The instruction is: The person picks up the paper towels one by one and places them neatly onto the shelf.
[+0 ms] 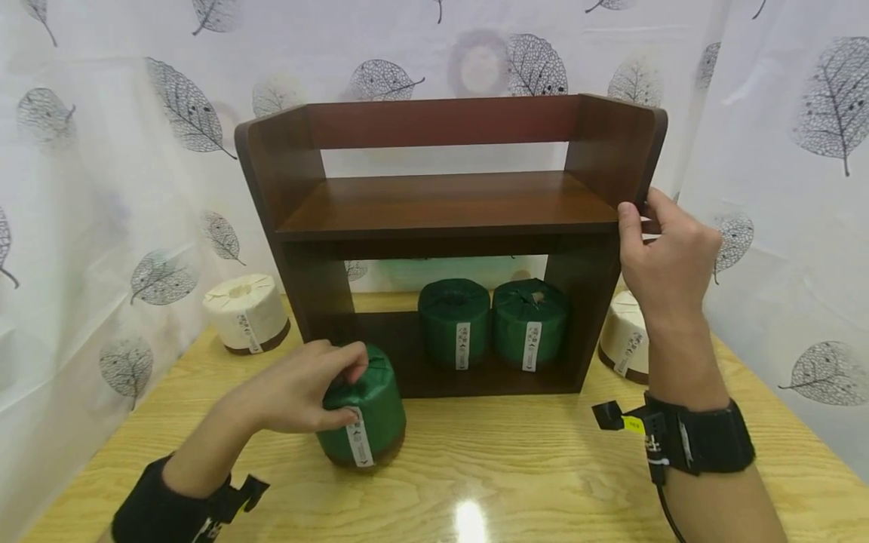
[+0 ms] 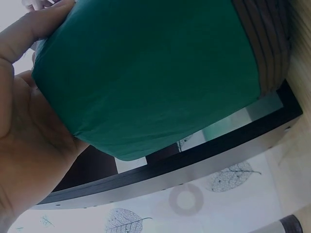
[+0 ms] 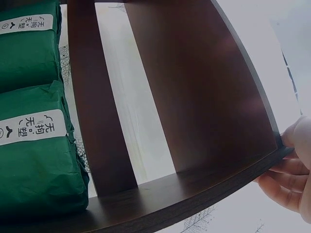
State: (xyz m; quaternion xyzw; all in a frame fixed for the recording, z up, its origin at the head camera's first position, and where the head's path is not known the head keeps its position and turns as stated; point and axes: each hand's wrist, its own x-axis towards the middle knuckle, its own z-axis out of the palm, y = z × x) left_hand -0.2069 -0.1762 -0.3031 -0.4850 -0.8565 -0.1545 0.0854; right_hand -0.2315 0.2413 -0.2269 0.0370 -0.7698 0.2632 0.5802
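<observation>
My left hand (image 1: 299,388) grips a green paper-wrapped roll (image 1: 380,411) from its left side, in front of the shelf's left part. The roll has a brown base and a white label strip. In the left wrist view, thumb and fingers wrap the top end of the roll (image 2: 155,73), and part of the hand is hidden behind it. My right hand (image 1: 668,256) holds the right side panel of a dark brown two-tier wooden shelf (image 1: 448,200), thumb on the front edge. Two more green rolls (image 1: 453,320) stand side by side on the lower tier.
A cream-wrapped roll (image 1: 247,313) stands on the wooden table (image 1: 502,467) left of the shelf. Another cream roll (image 1: 626,339) is at the right, partly hidden by my right forearm. A leaf-patterned white curtain (image 1: 122,196) hangs behind and at both sides.
</observation>
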